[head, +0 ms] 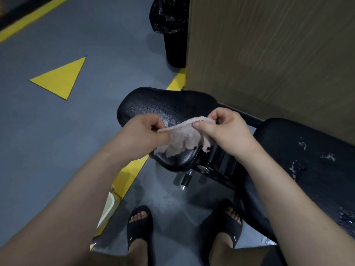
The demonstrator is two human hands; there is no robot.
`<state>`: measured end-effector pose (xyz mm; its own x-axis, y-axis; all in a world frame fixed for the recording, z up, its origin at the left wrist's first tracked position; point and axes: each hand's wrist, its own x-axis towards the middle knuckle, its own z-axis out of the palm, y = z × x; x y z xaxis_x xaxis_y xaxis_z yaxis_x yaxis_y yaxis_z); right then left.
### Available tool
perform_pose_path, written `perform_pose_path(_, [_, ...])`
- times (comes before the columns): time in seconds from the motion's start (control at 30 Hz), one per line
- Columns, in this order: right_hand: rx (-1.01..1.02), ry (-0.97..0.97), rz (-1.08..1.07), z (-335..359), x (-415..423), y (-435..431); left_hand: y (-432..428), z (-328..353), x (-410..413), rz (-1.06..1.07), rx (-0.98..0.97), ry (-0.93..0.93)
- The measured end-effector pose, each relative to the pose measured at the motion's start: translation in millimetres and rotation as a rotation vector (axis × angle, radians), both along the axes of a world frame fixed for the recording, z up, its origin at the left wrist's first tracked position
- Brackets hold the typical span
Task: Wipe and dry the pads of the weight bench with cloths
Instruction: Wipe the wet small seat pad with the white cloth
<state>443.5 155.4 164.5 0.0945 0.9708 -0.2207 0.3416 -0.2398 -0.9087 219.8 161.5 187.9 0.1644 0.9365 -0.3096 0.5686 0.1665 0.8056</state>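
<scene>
On the grey floor (48, 131), both hands pinch a cloth (184, 139) above the seat pad (163, 104).

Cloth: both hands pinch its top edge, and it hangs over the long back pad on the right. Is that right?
Not quite. The head view shows the left hand and the right hand pinching the top edge of the cloth, but it hangs over the smaller seat pad, not the long back pad beside it on the right.

Dim, even light; wet glare on the seat pad (153, 110); wide-angle edge distortion.
</scene>
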Motion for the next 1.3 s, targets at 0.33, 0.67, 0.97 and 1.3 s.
perform_pose_path(0.33, [-0.073,0.172,0.127,-16,-20,-3,-4,1,21,0.112,-0.188,-0.368])
perform_pose_path(0.67, [0.039,0.229,-0.024,-10,-3,1,15,9,33,0.147,-0.388,-0.506])
perform_pose_path(0.97, [0.089,-0.080,-0.107,4,40,87,83,-66,23,0.207,0.144,0.345])
perform_pose_path(1.3, [-0.060,-0.652,0.378,-57,28,165,80,-143,27,0.349,0.454,0.531])
